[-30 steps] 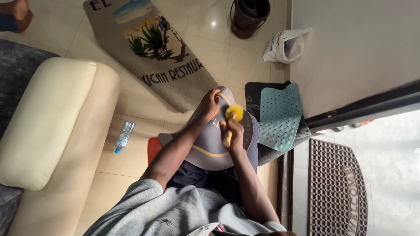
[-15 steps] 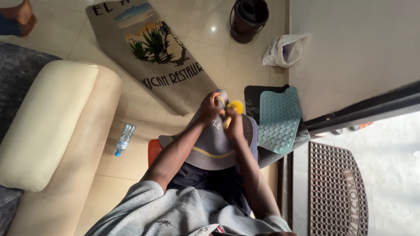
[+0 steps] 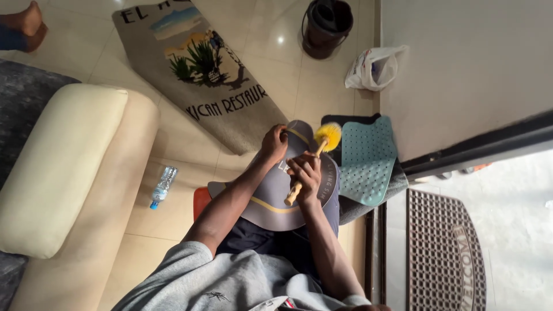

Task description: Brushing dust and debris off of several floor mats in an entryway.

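A grey semicircular mat (image 3: 271, 198) with a yellow line lies across my lap. My left hand (image 3: 273, 144) grips its far edge. My right hand (image 3: 305, 175) is closed around the wooden handle of a small brush (image 3: 314, 155), whose yellow bristle head (image 3: 328, 135) points away from me, just past the mat's far edge. The handle's lower end sticks out below my fist, over the mat.
A teal perforated mat (image 3: 366, 158) lies on a dark one to the right. A printed rug (image 3: 201, 75), a dark bucket (image 3: 327, 26) and a white plastic bag (image 3: 371, 68) lie ahead. A cream sofa (image 3: 63, 173), a water bottle (image 3: 163, 186), a doormat (image 3: 443, 253) and another person's foot (image 3: 26, 23) are around.
The brush head has moved from over the mat outward, to beyond its far edge. My left hand stays on the mat's edge.
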